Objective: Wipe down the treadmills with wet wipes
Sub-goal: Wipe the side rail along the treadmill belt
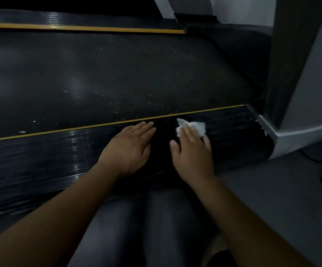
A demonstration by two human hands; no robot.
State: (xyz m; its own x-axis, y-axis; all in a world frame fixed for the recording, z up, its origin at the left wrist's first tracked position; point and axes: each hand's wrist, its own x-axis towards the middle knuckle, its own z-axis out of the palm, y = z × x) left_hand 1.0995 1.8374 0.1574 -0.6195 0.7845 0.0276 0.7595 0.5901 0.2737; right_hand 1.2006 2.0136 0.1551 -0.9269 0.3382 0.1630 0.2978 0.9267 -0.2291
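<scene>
A black treadmill lies across the view, its dusty running belt [108, 74] speckled with white flecks. The near ribbed side rail [40, 151] runs along a thin yellow stripe [98, 125]. My right hand [193, 153] presses a crumpled white wet wipe [194, 126] flat onto the rail with straight fingers. My left hand [131, 145] rests flat on the rail beside it, fingers straight, holding nothing.
A grey upright post [301, 64] with a light grey base cover [291, 139] stands at the right end of the rail. The far rail [79, 20] has its own yellow stripe. Grey floor [272, 189] lies at right; my knees [156, 218] are below.
</scene>
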